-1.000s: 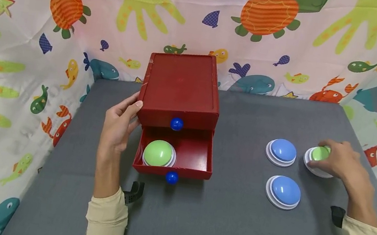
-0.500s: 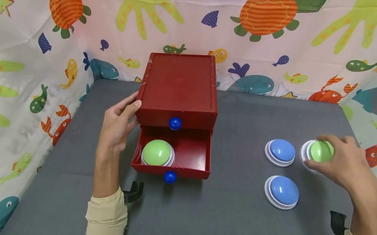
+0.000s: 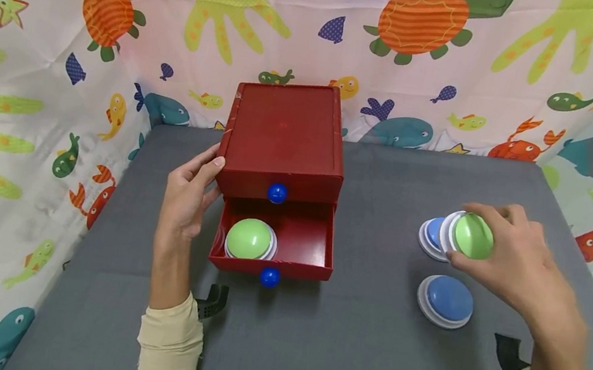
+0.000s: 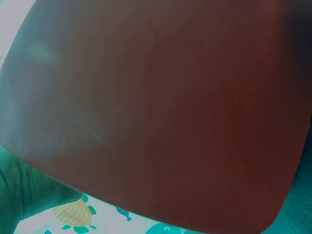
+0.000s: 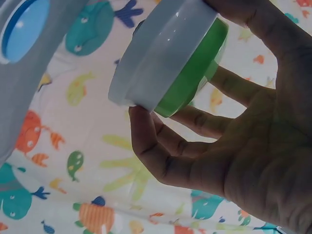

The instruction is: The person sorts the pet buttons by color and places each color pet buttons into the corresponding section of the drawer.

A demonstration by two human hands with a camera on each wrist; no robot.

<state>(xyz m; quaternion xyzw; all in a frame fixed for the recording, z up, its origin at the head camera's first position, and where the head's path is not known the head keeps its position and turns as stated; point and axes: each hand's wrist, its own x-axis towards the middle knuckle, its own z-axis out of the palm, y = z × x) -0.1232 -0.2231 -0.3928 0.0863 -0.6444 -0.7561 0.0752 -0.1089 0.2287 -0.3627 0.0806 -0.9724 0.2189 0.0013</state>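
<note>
A red two-drawer box [image 3: 285, 126] stands left of centre, its lower drawer [image 3: 307, 244] pulled out. One green push button [image 3: 248, 238] with a white base lies in that drawer, on its left side. My left hand [image 3: 186, 191] holds the box's left side, thumb at the top front corner; in the left wrist view the red wall [image 4: 161, 122] fills most of the picture. Up off the table, my right hand [image 3: 518, 256] grips another green push button [image 3: 473, 236] by its white rim, tilted. It partly covers a blue push button [image 3: 433, 231] behind it.
A second blue push button [image 3: 449, 298] lies on the grey table [image 3: 353, 347] in front of the covered one. A printed sea-animal cloth [image 3: 298, 19] hangs along the back and both sides. Blue knobs [image 3: 269, 277] stick out from the drawer fronts.
My right hand has lifted the green push button off the table and brought it left, tilting it, over the rear blue button. The left hand stays on the box.
</note>
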